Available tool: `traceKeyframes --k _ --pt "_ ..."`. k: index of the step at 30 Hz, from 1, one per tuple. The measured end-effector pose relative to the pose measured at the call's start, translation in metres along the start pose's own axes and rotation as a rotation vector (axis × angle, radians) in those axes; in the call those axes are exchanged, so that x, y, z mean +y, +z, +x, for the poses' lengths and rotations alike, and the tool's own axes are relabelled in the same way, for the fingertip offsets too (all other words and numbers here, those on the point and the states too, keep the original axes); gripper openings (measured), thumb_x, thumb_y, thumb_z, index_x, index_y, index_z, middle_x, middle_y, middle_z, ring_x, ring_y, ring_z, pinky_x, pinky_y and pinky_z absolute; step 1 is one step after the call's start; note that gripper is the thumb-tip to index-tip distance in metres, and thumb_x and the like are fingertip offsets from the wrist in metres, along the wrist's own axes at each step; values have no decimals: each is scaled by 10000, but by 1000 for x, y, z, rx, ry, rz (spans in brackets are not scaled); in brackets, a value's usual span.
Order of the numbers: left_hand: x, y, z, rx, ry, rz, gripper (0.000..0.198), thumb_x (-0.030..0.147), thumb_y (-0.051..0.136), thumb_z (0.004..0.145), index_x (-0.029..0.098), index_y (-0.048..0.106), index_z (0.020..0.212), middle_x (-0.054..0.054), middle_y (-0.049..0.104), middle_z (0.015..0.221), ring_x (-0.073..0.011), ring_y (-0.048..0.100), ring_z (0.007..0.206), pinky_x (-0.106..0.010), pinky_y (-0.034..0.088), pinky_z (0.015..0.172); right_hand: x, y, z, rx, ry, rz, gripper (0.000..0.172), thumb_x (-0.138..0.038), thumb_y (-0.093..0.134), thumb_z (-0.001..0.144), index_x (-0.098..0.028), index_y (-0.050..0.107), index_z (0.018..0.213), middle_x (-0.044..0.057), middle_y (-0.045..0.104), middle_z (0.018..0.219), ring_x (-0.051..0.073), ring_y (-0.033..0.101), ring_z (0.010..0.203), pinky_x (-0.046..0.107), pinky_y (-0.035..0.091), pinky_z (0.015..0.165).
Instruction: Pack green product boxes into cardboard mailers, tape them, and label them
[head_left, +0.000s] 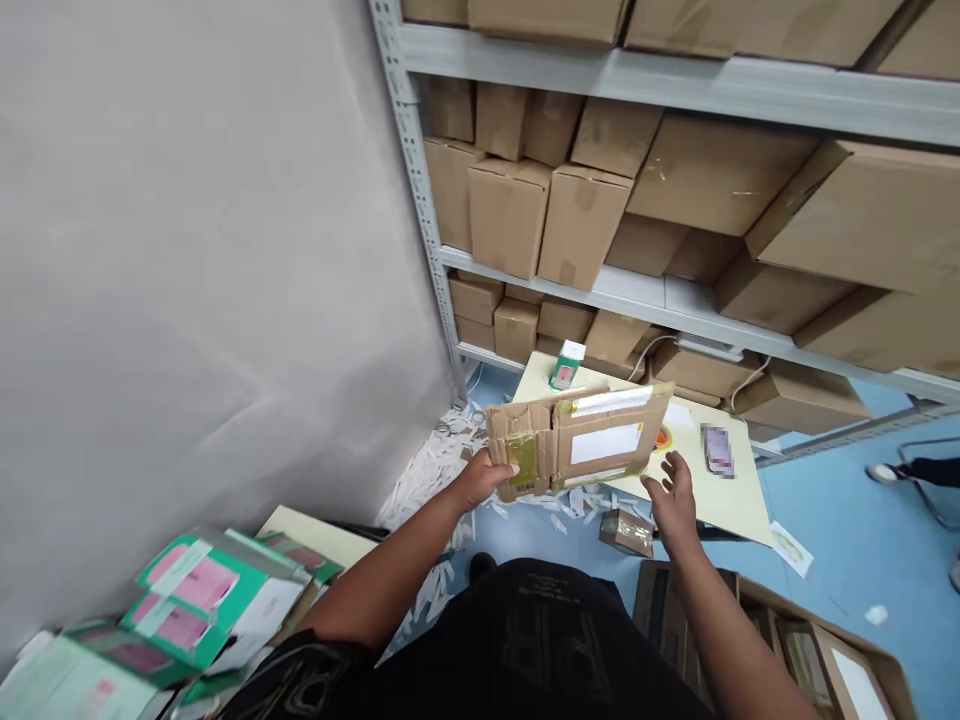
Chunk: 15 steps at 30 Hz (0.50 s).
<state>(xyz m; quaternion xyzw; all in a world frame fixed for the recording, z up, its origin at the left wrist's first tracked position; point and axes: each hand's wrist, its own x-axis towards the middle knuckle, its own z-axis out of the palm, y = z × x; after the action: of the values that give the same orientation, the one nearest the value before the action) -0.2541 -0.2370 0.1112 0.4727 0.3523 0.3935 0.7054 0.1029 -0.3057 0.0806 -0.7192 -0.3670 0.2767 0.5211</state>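
My left hand [484, 480] grips the left edge of a flattened cardboard box [577, 440], its thumb lying over a strip of yellowish tape. White labels and more tape show on the cardboard's face, which is tilted up toward me. Close to the lower right corner of the cardboard is my right hand [673, 492], fingers spread and holding nothing. Behind the cardboard stands a cream table [739, 510], partly hidden by it. A small green and white box [568, 365] rests at its far left, and a phone-like item [718, 450], blurred out, lies at its right.
Metal shelving [525, 275] packed with brown boxes rises ahead. Green and pink boxes [202, 590] are piled at lower left beside the grey wall [225, 250]. Paper strips [427, 480] litter the floor. A taped carton [626, 532] and a large open box [896, 670] are at lower right.
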Motion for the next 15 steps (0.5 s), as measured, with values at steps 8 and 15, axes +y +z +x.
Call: traceKeyframes --k 8,15 --pt "-6 2 91 -9 39 270 344 266 836 651 191 778 982 -65 790 959 -289 714 977 -456 531 983 -22 10 45 -178 4 285 533 -375 752 745 -246 606 1241 73 718 1220 298 622 1196 449 479 1050" --pt "-9 30 136 75 -10 338 539 260 868 634 194 729 1151 -90 775 1107 -284 722 997 -432 545 951 14 -6 111 -326 73 324 617 -620 661 857 -275 566 1359 64 577 1466 299 479 1391 477 437 1132"
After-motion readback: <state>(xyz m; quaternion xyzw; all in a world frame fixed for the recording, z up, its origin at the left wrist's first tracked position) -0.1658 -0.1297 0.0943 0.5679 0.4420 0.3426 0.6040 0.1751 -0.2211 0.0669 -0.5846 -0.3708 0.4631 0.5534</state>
